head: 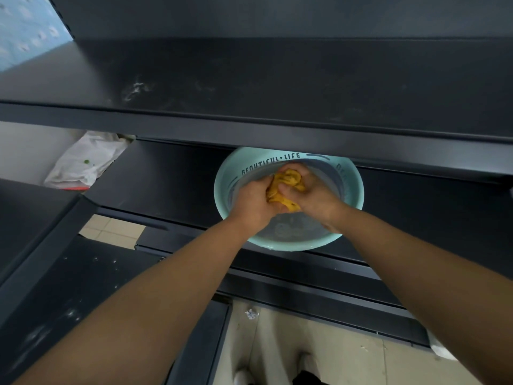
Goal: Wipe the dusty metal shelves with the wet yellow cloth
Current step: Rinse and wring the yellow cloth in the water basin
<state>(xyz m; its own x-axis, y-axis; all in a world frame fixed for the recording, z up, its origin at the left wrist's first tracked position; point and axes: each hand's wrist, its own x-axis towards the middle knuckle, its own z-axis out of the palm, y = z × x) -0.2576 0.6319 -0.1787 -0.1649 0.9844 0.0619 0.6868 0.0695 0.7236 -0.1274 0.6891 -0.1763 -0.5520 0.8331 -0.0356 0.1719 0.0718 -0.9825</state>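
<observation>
The yellow cloth [286,183] is bunched and twisted between both hands over a light green basin [223,176] holding water. My left hand [254,202] grips its near end; my right hand [315,194] grips the far end. The basin sits on a dark metal shelf [166,179]. Above it, a wider dark metal shelf [277,76] shows pale dust smears, the clearest toward its left part.
A crumpled white plastic bag [86,161] lies at the left end of the basin's shelf. Another dark shelf [63,284] with white specks runs along the lower left. Tiled floor [319,351] with a paper scrap [251,314] lies below.
</observation>
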